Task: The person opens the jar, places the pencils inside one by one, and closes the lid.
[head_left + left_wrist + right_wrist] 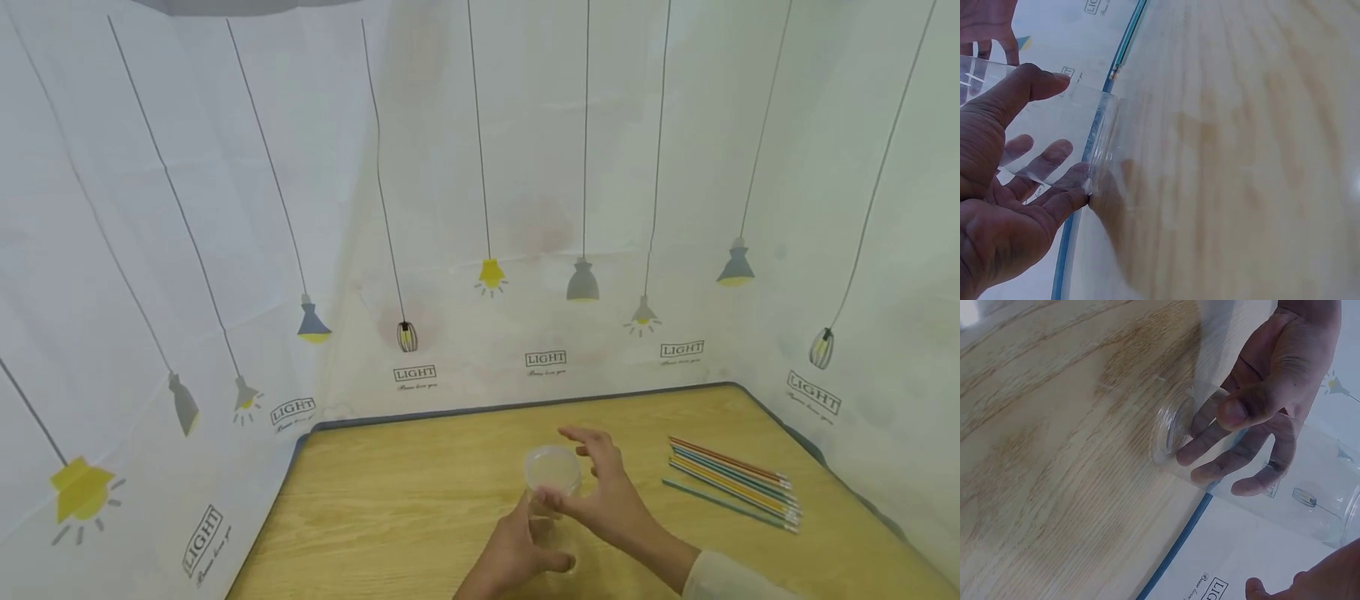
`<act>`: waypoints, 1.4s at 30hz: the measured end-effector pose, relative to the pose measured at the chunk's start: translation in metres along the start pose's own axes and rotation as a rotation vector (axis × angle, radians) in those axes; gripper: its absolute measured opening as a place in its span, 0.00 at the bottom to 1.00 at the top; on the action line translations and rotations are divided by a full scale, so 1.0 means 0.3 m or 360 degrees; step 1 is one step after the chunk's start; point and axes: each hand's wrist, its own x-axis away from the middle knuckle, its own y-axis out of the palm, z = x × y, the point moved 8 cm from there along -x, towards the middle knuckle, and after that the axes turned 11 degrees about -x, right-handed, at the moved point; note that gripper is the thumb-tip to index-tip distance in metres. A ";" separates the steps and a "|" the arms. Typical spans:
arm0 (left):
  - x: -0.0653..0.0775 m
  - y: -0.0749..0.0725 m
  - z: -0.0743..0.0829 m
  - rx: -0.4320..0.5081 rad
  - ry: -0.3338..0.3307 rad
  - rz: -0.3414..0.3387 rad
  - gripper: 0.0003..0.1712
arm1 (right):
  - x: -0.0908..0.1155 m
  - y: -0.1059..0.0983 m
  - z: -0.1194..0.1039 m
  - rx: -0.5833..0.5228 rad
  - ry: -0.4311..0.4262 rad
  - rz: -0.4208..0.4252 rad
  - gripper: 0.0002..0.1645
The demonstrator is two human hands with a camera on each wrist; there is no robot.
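Observation:
A clear plastic cylindrical jar (552, 468) with a round rim at its top stands nearly upright, its base right at the wooden tabletop. My left hand (513, 550) grips the lower part of its wall, thumb on one side and fingers round the other; the left wrist view shows those fingers (1054, 159) through the clear plastic. Up by the rim is my right hand (611, 500), its thumb at the near edge and its fingers spread beyond the far right side. In the right wrist view only part of the right hand (1329, 575) shows, beside the jar's top end.
Several coloured pencils (735, 483), orange, teal and yellow with pale ends, lie side by side on the wooden table (390, 483) to the right. White cloth walls (480, 333) printed with hanging lamps surround the table's left, far and right sides.

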 end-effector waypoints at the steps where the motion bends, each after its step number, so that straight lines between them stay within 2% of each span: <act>1: 0.001 0.000 0.000 0.0011 -0.0002 -0.0001 0.67 | 0.001 0.000 0.000 0.0000 0.0010 0.0013 0.49; 7: 0.004 0.004 -0.001 0.0048 -0.0013 -0.0017 0.65 | -0.002 -0.001 -0.004 -0.0014 0.0009 0.0068 0.43; 13: -0.004 -0.001 -0.007 0.0036 -0.0024 0.0000 0.68 | -0.008 -0.001 -0.019 -0.0053 -0.0046 -0.0008 0.38; 17: -0.004 -0.002 -0.004 0.0029 -0.0009 0.0001 0.65 | -0.004 0.003 -0.029 -0.0038 -0.0078 -0.0044 0.45; 20: 0.001 -0.001 0.000 0.0032 0.0000 -0.0005 0.64 | 0.001 0.007 -0.027 -0.0010 -0.0053 -0.0009 0.52; 22: 0.005 0.000 0.002 0.0041 0.0000 -0.0014 0.64 | 0.003 0.010 -0.022 -0.0002 -0.0022 0.0020 0.54; 26: 0.008 0.004 0.004 0.0047 -0.0001 -0.0030 0.66 | 0.000 0.015 -0.019 0.0005 0.0021 0.0071 0.50; 30: 0.009 0.004 0.006 0.0026 0.0006 -0.0028 0.67 | -0.005 0.013 -0.028 0.0027 0.0002 0.0094 0.45; 38: 0.006 0.001 0.003 -0.0013 0.0013 -0.0001 0.67 | -0.006 0.014 -0.030 0.0003 -0.0057 0.0043 0.39; 42: 0.005 0.002 0.001 -0.0012 0.0005 0.0000 0.67 | -0.006 0.016 -0.025 -0.0008 -0.0058 0.0011 0.40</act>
